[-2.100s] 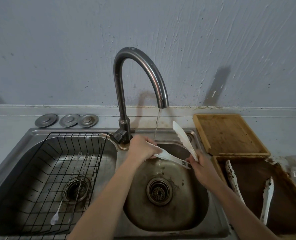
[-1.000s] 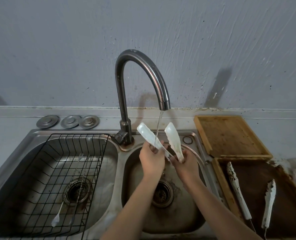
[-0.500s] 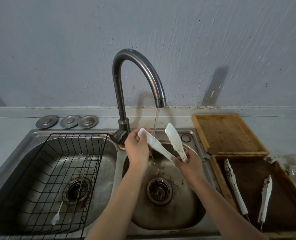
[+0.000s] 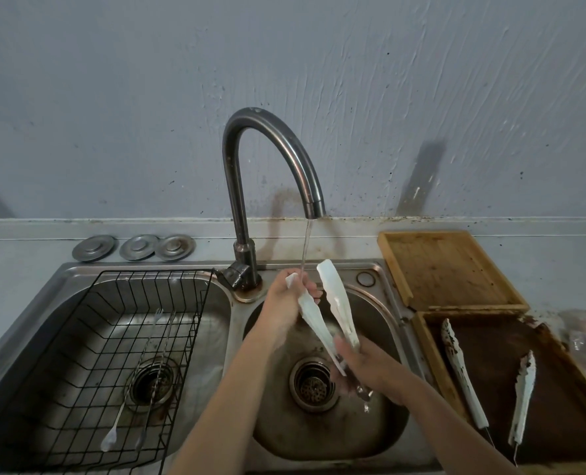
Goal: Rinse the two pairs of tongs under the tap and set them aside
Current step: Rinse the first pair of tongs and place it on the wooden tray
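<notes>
Head view: right hand has slid down the tongs.

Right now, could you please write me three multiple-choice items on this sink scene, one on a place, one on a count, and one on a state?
1. Where does the dirty pair of tongs lie?
A. in the dark wooden tray
B. in the wire basket
C. on the light cutting board

2. How many round metal sink covers sit on the ledge behind the left basin?
A. two
B. three
C. five

3. What state is the tap in?
A. shut off
B. running
C. dripping into the left basin

Answers:
1 A, both soiled arms rest in the dark wooden tray right of the sink.
2 B, three discs stand in a row.
3 B, a stream falls onto the white tongs, whose left arm the left hand grips while the right hand holds the hinge end.
</notes>
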Action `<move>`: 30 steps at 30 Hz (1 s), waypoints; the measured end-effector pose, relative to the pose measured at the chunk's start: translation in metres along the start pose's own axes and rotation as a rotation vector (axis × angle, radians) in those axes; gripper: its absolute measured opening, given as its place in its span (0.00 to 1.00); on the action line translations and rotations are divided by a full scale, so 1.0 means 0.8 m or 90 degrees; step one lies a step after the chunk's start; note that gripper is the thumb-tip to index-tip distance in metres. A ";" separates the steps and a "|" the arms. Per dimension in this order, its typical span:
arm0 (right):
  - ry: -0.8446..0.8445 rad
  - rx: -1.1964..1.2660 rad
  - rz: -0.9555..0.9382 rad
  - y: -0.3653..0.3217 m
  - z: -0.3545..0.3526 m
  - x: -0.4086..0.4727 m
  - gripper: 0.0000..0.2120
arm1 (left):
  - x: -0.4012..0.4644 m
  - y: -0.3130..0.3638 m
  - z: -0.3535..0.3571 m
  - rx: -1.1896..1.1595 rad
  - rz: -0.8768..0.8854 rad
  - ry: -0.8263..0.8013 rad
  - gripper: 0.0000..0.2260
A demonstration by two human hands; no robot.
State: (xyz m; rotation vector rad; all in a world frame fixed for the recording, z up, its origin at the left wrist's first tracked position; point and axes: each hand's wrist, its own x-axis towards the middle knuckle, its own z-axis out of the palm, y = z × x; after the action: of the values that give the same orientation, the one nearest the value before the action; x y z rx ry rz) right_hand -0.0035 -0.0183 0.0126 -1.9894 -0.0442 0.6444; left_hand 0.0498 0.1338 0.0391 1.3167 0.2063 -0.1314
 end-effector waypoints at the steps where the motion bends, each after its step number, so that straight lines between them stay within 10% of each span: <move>1: 0.014 -0.003 -0.003 -0.002 -0.001 0.000 0.30 | 0.000 0.000 -0.005 -0.065 -0.023 -0.014 0.13; 7: 0.112 -0.037 -0.005 -0.013 -0.003 0.008 0.29 | -0.002 -0.018 -0.024 -0.082 -0.027 -0.044 0.27; 13: 0.148 -0.177 -0.035 -0.019 0.004 0.021 0.28 | 0.001 -0.020 -0.031 -0.084 0.004 0.012 0.06; 20: 0.218 -0.216 -0.050 -0.026 0.010 0.029 0.27 | -0.001 -0.027 -0.025 0.064 0.048 0.025 0.31; 23: 0.233 -0.236 -0.055 -0.030 0.008 0.028 0.26 | 0.004 -0.030 -0.027 0.119 0.081 0.089 0.25; 30: 0.199 -0.127 -0.188 -0.033 -0.014 0.017 0.05 | 0.010 -0.023 -0.051 -0.253 -0.012 0.178 0.12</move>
State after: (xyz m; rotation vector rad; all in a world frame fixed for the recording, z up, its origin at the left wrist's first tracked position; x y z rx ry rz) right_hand 0.0191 -0.0103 0.0326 -2.1987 -0.2159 0.1397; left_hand 0.0507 0.1689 0.0103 0.9333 0.4592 0.0774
